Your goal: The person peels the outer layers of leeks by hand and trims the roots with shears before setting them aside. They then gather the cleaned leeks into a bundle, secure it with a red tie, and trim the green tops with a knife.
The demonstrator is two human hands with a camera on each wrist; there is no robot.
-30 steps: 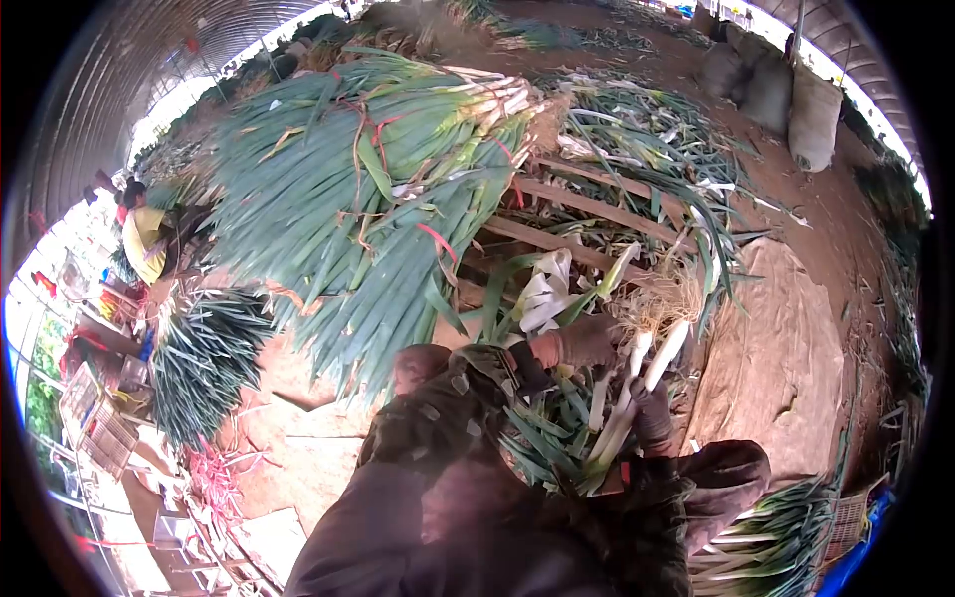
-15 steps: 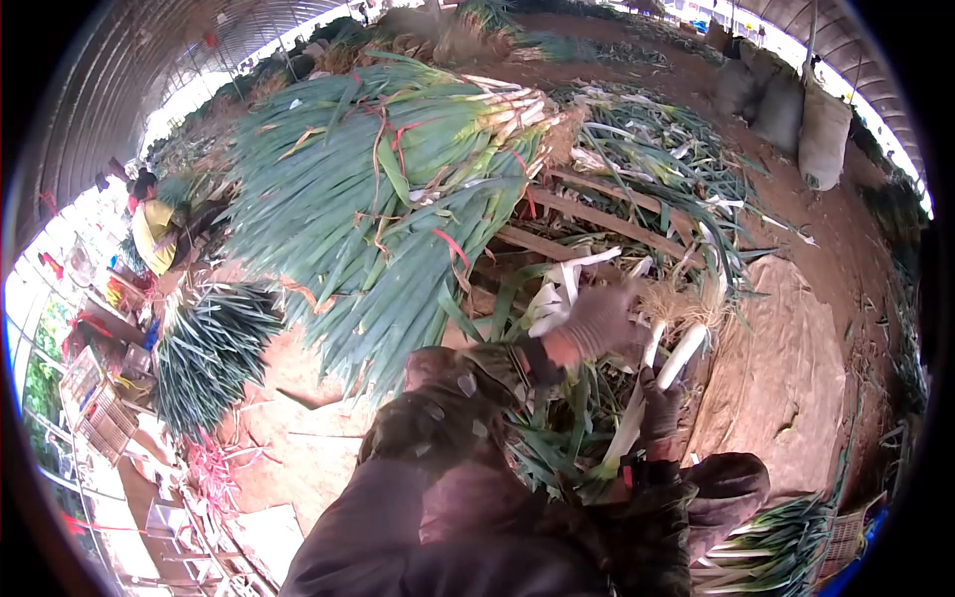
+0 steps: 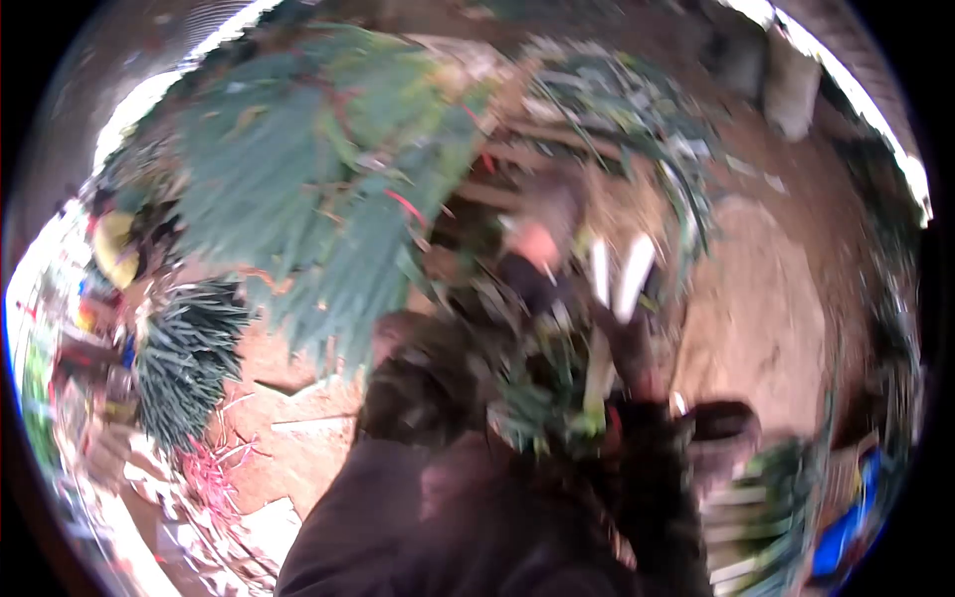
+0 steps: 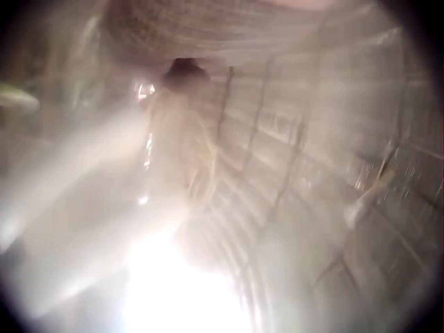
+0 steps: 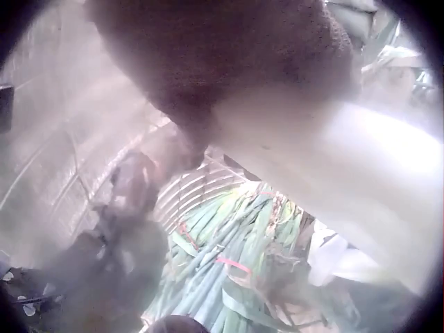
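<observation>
In the head view two white leek stalks (image 3: 635,277) stand with their roots (image 3: 627,214) pointing away. My gloved right hand (image 3: 627,343) grips them lower down; in the right wrist view the glove (image 5: 236,62) curls against a thick white stalk (image 5: 347,166). My gloved left hand (image 3: 547,214) is blurred, left of the roots and apart from the white stalks; its finger shape cannot be made out. The left wrist view shows part of that glove (image 4: 208,31) above blurred pale stalks (image 4: 83,166). Green leaves (image 3: 542,393) lie below the hands.
A large tied leek pile (image 3: 298,189) lies on wooden slats at the left, with a smaller bundle (image 3: 189,358) beyond it. Loose leeks (image 3: 617,95) are spread behind. A tan sheet (image 3: 751,318) lies at the right. A person in yellow (image 3: 116,249) is at the far left.
My left hand has moved away from the stalks, up and left past the roots. My right hand keeps its grip on the leeks. The head view has shifted and blurred.
</observation>
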